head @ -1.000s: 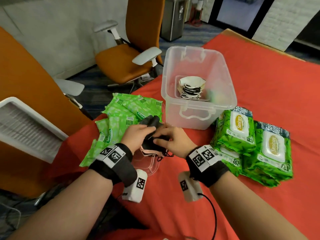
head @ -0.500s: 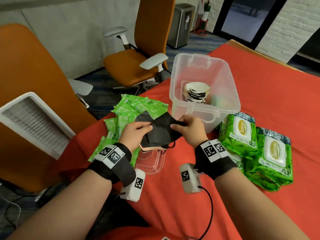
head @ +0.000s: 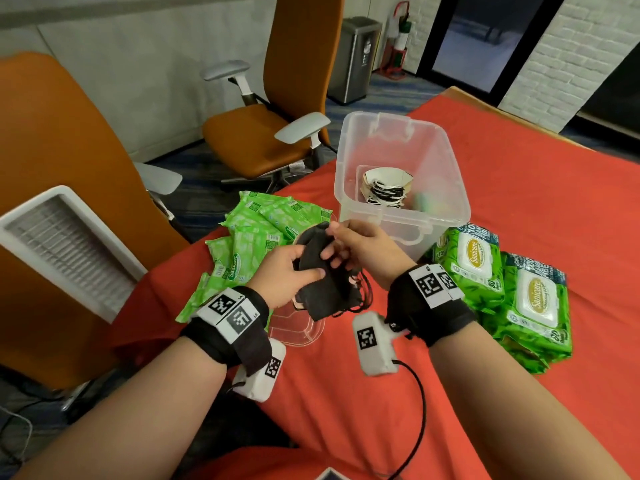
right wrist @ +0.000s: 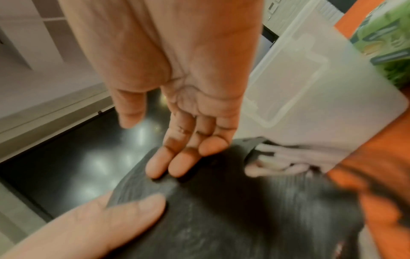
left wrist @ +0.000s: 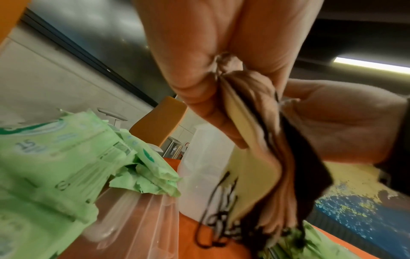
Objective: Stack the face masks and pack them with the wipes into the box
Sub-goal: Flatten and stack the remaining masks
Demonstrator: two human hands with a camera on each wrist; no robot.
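My left hand (head: pixel 294 275) grips a stack of face masks (head: pixel 322 289), black on top with pink and beige ones below, thumb on the black one. Its wrist view shows the left hand (left wrist: pixel 221 87) pinching the stack's (left wrist: pixel 266 157) edge, ear loops dangling. My right hand (head: pixel 346 251) lays straight fingers on the black mask (right wrist: pixel 221 210), with the thumb (right wrist: pixel 131 108) held apart. Behind the hands stands the clear box (head: pixel 446 188), and another mask stack (head: pixel 384 188) sits inside it. Small green wipe packs (head: pixel 256 233) lie to the left. Large wipe packs (head: pixel 478 268) are piled to the right.
A small clear tray (head: pixel 298 330) sits under the hands on the red-covered table (head: pixel 519 202). The table's left edge runs close to the wipes. Orange chairs (head: pixel 270 133) and a white grille panel (head: pixel 69 247) stand to the left, off the table.
Half a second ago both hands held the black mask spread between them. Now it lies folded on the stack, the hands are closer, and the right fingers rest flat on it.
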